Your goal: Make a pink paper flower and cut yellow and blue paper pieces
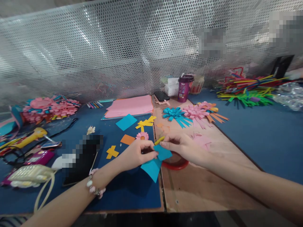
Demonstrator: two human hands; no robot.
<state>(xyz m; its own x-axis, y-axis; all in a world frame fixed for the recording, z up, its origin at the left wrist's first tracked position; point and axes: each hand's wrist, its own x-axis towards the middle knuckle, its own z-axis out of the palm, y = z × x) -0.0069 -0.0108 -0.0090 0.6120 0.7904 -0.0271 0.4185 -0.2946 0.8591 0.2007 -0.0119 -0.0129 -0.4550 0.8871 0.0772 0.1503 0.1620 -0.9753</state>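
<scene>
My left hand (139, 153) pinches a bright blue piece of paper (163, 152) between thumb and fingers. On the paper's other side, my right hand (182, 146) grips its upper edge. A larger blue flap (152, 169) hangs just below; whether it is the same sheet I cannot tell. Beside my right fingertips a narrow yellow thing (159, 140) sticks out, its kind unclear. Under my hands lies a round thing with a red rim (176, 166), partly hidden. Close to my left hand are a pink paper flower (142, 136), an orange paper piece (127, 139) and a yellow paper cross (112, 152).
Behind my hands lie pink paper sheets (130, 105) and finished paper rosettes (195, 111). A purple cup (184, 88) stands by the perforated metal screen (118, 47). Leftward are a dark phone-like slab (82, 160), a glue gun (35, 138) and heaped pink flowers (47, 108). Coloured strips (251, 96) lie right.
</scene>
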